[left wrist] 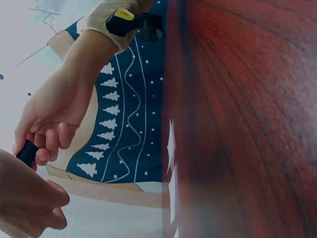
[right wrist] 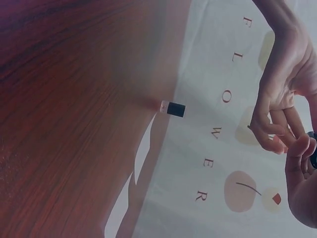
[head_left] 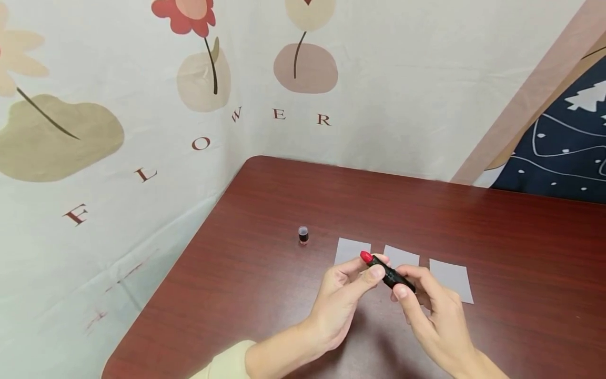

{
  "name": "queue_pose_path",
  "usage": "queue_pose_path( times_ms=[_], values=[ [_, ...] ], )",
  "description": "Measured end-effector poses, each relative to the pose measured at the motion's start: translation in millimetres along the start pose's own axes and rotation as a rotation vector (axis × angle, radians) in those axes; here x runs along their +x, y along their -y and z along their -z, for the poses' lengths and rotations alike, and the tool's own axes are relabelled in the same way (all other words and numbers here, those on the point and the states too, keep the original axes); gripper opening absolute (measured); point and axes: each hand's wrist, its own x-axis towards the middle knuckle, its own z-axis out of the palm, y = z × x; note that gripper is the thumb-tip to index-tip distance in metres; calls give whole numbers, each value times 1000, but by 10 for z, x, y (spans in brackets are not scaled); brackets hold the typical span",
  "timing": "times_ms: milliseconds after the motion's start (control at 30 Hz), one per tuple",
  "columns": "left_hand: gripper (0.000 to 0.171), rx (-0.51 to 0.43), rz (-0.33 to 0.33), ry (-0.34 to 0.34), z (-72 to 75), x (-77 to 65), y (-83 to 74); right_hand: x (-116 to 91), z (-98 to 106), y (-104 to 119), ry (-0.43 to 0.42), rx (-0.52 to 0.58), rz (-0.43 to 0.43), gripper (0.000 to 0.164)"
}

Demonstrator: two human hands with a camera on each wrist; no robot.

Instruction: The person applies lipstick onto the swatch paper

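Note:
A lipstick [head_left: 391, 277] with a black tube and its red tip extended is held above the table. The left hand [head_left: 333, 305] pinches its upper part, just below the red tip, between thumb and fingers. Thumb and fingers of the right hand [head_left: 440, 318] grip the lower end of the tube. In the left wrist view the tube's black end [left wrist: 27, 152] shows between the two hands; in the right wrist view the fingers largely hide it. Further back and to the left, the lipstick cap [head_left: 303, 235], clear with a dark band, stands upright on the table.
Behind the hands lie three pale paper squares in a row: left [head_left: 351, 251], middle [head_left: 402, 255] and right [head_left: 451, 280]. They rest on a reddish-brown wooden table [head_left: 246, 263]. A printed cloth [head_left: 388, 105] hangs along the table's back and left edges.

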Motion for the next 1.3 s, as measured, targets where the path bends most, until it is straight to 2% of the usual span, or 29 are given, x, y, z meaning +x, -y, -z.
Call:
queue_pose_path(
  times_ms=[133,333,500,567,667,800,933,1067,1167,1300],
  values=[
    [33,6,-11,6,20,16,-3,13,-11,-7,24,22,0,14],
    [30,2,-28,16,50,36,5,19,-34,0,46,45,-43,24],
    [42,35,-37,85,119,40,-21,59,-14,-12,52,60,-36,27],
    [46,93,-21,101,186,46,-50,98,12,-7,57,60,-53,27],
    [42,293,0,101,350,91,-120,168,71,9,70,52,-119,25],
    [28,678,-20,121,633,201,-234,251,162,-18,94,-19,-198,24],
    [21,992,-64,196,854,301,-289,309,237,-113,107,-95,-267,24],
    [22,1286,-148,330,964,343,-299,347,313,-254,185,-165,-342,26],
    [24,1505,-210,416,1002,351,-313,357,343,-382,274,-196,-357,29],
    [28,1698,-253,473,1032,399,-310,353,343,-529,331,-223,-361,28]
  ],
)
